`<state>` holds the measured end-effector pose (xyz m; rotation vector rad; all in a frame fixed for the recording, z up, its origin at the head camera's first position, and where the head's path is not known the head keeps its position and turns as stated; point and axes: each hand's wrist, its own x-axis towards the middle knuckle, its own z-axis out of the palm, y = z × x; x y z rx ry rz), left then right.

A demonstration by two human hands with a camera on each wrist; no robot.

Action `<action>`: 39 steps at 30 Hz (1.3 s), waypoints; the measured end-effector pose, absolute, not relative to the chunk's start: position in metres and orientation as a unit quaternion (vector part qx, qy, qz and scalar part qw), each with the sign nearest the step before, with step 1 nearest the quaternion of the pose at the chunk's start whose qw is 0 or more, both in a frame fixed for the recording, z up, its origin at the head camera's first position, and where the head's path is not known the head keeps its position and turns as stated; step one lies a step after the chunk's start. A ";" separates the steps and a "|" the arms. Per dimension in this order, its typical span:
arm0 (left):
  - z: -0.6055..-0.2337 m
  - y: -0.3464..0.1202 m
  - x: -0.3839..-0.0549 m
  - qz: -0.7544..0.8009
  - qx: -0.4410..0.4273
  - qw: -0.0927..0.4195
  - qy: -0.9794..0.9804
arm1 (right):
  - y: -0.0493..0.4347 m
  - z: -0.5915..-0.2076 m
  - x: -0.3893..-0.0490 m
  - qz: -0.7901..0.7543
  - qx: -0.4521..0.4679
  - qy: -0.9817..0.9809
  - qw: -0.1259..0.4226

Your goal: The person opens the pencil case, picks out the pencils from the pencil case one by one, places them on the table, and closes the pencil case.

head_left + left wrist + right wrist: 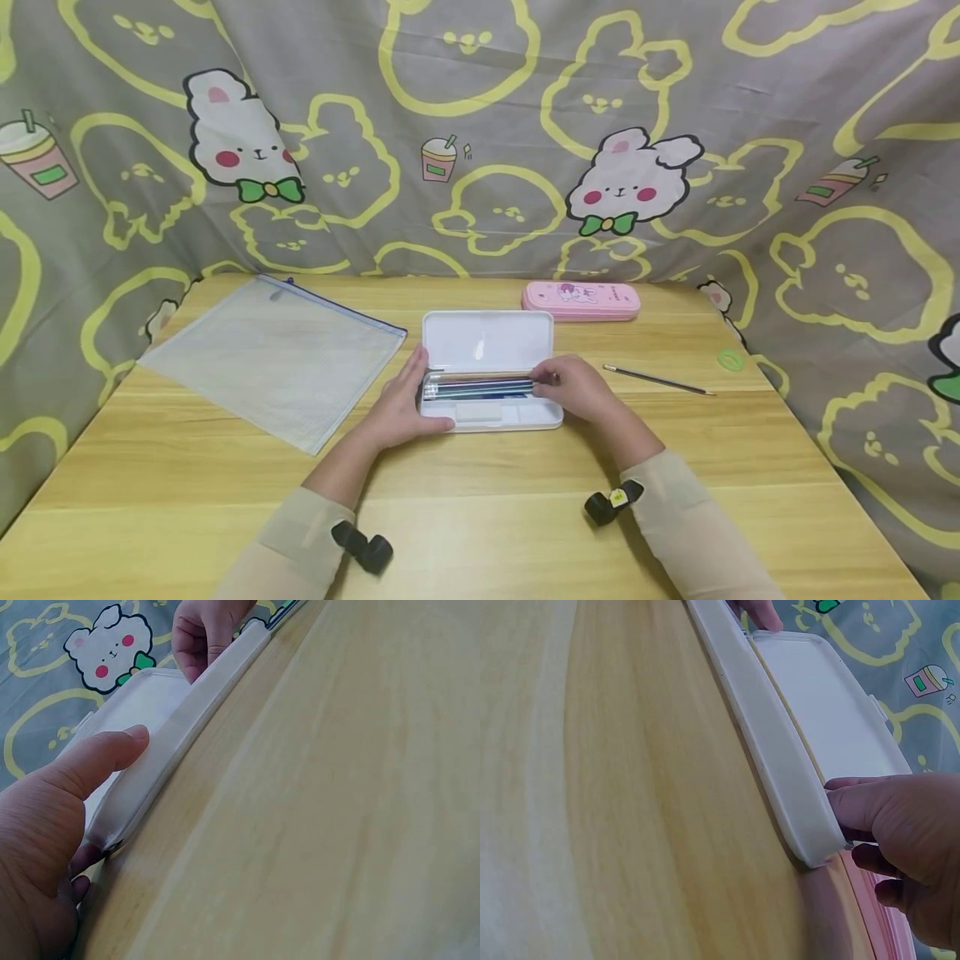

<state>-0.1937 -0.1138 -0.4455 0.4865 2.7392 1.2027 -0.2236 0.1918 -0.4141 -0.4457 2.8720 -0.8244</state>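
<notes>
A white pencil case [489,337] lies with its lid tipped back on the wooden table. Inside are several pencils [480,387] side by side, and a white eraser [478,412] sits in the front compartment. My left hand [401,408] grips the case's left end, thumb on the front wall [169,761], fingers along the side. At the other end, my right hand [577,387] reaches over the rim with curled fingers and pinches the end of a yellowish pencil [786,701]; its fingertips are partly hidden.
A clear zip pouch [277,358] with a blue zipper lies at the left. Behind the case is a pink pencil case [581,301]. A dark pencil [660,380] lies to the right, near a small green ring [730,360]. Patterned cloth [480,208] hangs behind the table.
</notes>
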 end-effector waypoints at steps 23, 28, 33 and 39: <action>-0.443 -0.112 -0.193 0.398 0.159 0.058 0.902 | 0.213 -0.420 -0.225 -0.377 -0.117 0.914 0.095; -0.445 -0.112 -0.194 0.397 0.161 0.053 0.902 | 0.230 -0.412 -0.218 -0.397 -0.103 0.908 0.080; -0.445 -0.112 -0.194 0.399 0.161 0.056 0.901 | 0.258 -0.410 -0.212 -0.368 -0.106 0.923 0.037; -0.445 -0.112 -0.194 0.399 0.157 0.063 0.901 | 0.297 -0.403 -0.200 -0.344 -0.094 0.934 0.005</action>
